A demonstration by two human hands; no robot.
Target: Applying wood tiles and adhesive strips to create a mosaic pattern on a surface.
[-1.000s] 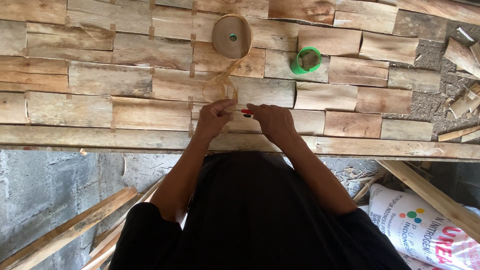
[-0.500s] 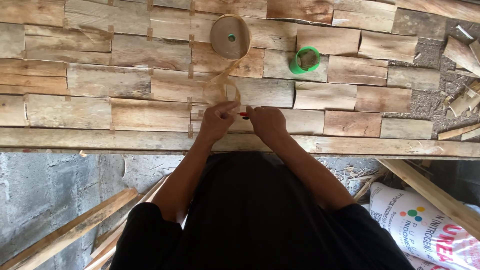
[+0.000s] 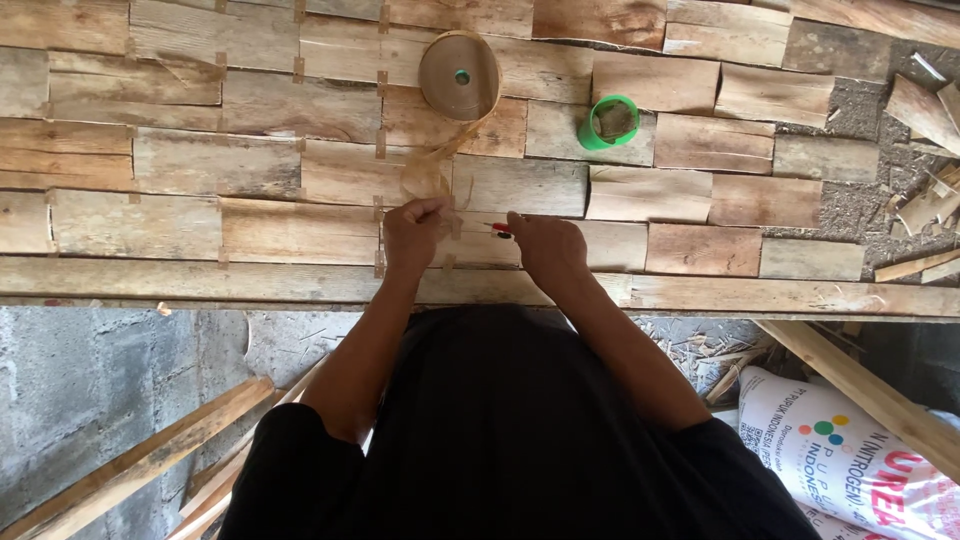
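Nearest me, a white printed sack (image 3: 850, 450) slumps on the floor beside loose wood strips (image 3: 130, 465), under the tabletop's front rail (image 3: 200, 280). On the tabletop, rough veneer sheets (image 3: 250, 165) lie edge to edge, thin, grainy, patched at the seams with short brown tabs. Both hands meet at one seam. The left hand (image 3: 413, 232) has its grip pinched narrow on the loose end of paper tape (image 3: 428, 175), which curls upward and away from it. The right hand (image 3: 545, 245) is closed on a small red-handled tool (image 3: 500, 229), pointing left toward the tape end; they sit just beside each other. Farther off stands the tape roll (image 3: 460, 75), a flat brown disc, the strip's long axis running from it down to the left hand. Right of it lies a green ring (image 3: 610, 122).
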